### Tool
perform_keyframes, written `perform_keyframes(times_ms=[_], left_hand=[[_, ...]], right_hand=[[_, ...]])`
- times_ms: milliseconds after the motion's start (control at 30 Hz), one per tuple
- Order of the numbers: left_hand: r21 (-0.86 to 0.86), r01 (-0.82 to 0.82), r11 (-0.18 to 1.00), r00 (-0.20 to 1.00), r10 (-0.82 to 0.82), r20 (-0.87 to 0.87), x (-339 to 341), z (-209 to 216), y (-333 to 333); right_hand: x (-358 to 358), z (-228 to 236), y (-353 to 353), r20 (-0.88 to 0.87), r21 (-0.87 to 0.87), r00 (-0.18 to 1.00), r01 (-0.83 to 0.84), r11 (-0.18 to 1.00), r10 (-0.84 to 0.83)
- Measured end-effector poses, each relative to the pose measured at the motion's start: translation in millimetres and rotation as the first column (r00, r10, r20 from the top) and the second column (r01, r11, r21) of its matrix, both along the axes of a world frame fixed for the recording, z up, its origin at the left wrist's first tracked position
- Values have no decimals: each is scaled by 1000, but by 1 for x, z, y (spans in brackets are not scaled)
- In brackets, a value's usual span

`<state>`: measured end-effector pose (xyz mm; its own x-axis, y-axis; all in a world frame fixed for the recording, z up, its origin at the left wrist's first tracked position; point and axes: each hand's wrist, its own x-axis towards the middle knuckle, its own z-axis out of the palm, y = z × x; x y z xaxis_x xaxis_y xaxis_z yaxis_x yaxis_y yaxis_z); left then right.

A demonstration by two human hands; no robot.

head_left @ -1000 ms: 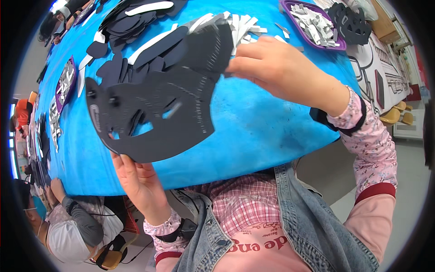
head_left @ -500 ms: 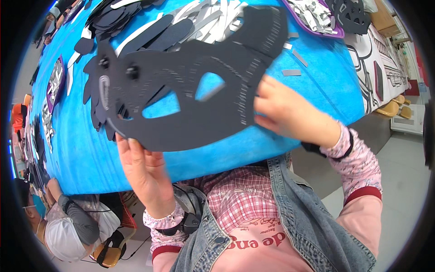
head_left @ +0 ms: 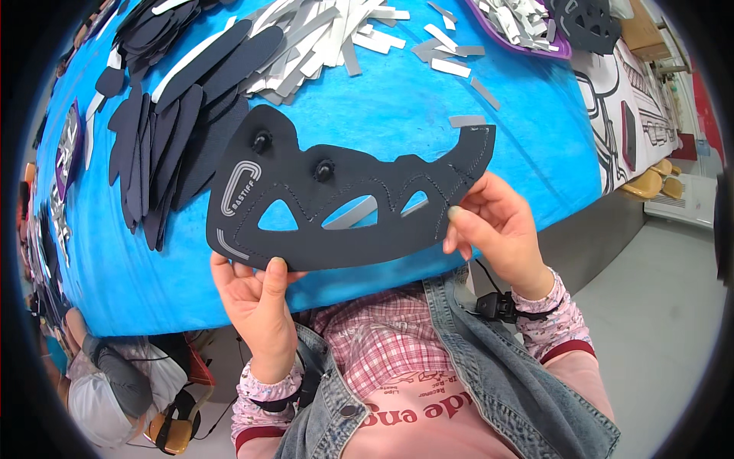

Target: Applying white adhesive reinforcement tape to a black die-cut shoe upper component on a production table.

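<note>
Before me I hold a black stitched panel (head_left: pixel 336 245), curved, with three cut-out windows, two round black knobs and a grey printed patch at its left end. My left hand (head_left: pixel 260 306) is closed on its lower left edge, thumb in front and fingers partly hidden behind. At the lower right edge, my right hand (head_left: pixel 497 229) pinches the panel near a stitched seam, thumb on the face. The panel's narrow right end curves upward. Through the middle window a grey strip (head_left: pixel 353 214) shows.
The table has a blue cover (head_left: pixel 550 145). Dark elongated pieces (head_left: pixel 145 161) lie piled at left, beside a heap of white and grey strips (head_left: pixel 321 50). A purple tray (head_left: pixel 564 50) of strips stands far right. At lower left sits another person (head_left: pixel 115 382).
The panel has come lower and nearer, turning so its right end sits lower. My right hand has moved down; my left hand has shifted slightly down and right along with it.
</note>
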<state>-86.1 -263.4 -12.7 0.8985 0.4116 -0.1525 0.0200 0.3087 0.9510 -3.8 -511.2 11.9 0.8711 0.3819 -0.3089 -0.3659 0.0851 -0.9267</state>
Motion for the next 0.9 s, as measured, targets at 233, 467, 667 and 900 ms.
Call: perform_keyframes(times_ms=[233, 467, 667, 900], left_hand=[[77, -15, 997, 1000, 15, -7, -1, -1, -3], [216, -110, 970, 972, 59, 229, 25, 21, 24], [285, 35, 958, 987, -78, 140, 28, 37, 32], [394, 270, 879, 919, -358, 168, 19, 13, 1]], right_hand=[[6, 8, 8, -4, -31, 999, 35, 999, -35], [31, 27, 5, 385, -148, 896, 296, 944, -220], [41, 35, -2, 419, -210, 894, 268, 940, -160], [47, 5, -15, 418, 88, 864, 270, 959, -282]])
